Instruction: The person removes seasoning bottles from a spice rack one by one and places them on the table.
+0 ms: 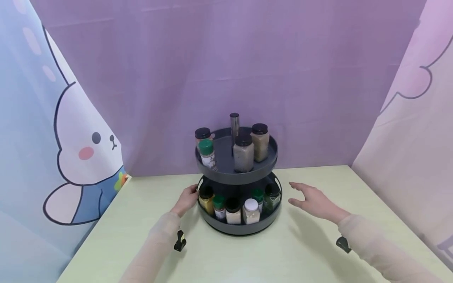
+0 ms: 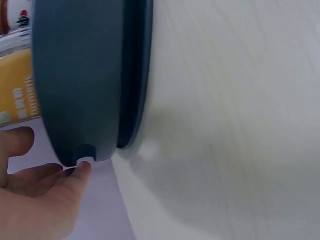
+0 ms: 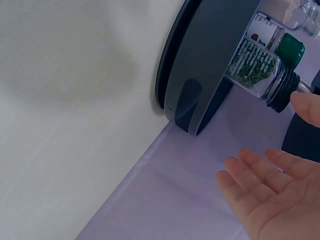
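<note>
Two-tier spice rack [image 1: 233, 179] stands upright on the bench [image 1: 247, 257], ahead of and between left hand [image 1: 186, 201] and right hand [image 1: 315, 202]. Left is nearer: fingers [image 2: 82, 172] touch the lower tray [image 2: 80, 75] at its side cutout [image 2: 84, 151], thumb [image 2: 19, 141] apart. Right is spread, clear of the rack.

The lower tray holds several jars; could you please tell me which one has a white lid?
It's the pale-filled jar, just right of the front black-lidded jar; the others on the lower tray have black or green lids.
</note>
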Demonstrator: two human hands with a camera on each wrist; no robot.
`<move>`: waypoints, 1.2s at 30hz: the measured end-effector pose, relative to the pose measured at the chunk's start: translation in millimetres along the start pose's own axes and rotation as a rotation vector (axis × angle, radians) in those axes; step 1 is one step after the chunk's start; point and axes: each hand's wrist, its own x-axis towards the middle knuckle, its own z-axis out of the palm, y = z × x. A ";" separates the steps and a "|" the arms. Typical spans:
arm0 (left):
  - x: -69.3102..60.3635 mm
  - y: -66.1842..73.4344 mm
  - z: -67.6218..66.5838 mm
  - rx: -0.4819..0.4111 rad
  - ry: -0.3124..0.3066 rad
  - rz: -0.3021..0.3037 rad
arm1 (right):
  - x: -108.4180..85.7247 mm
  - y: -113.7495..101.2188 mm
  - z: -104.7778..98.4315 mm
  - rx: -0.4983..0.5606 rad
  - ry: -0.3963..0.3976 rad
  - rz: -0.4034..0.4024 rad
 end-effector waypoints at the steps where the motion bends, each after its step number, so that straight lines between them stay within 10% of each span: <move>1: 0.8 -1.8 1.0 -0.001 0.007 -0.002 | 1.2 -1.0 1.3 0.007 -0.008 0.001; 24: -0.7 -15.4 12.2 -0.065 0.047 -0.021 | 29.8 -18.0 37.6 0.364 -0.069 0.075; 36: -4.3 -17.3 17.5 -0.066 0.085 -0.005 | 41.6 -17.1 57.0 0.292 0.009 0.164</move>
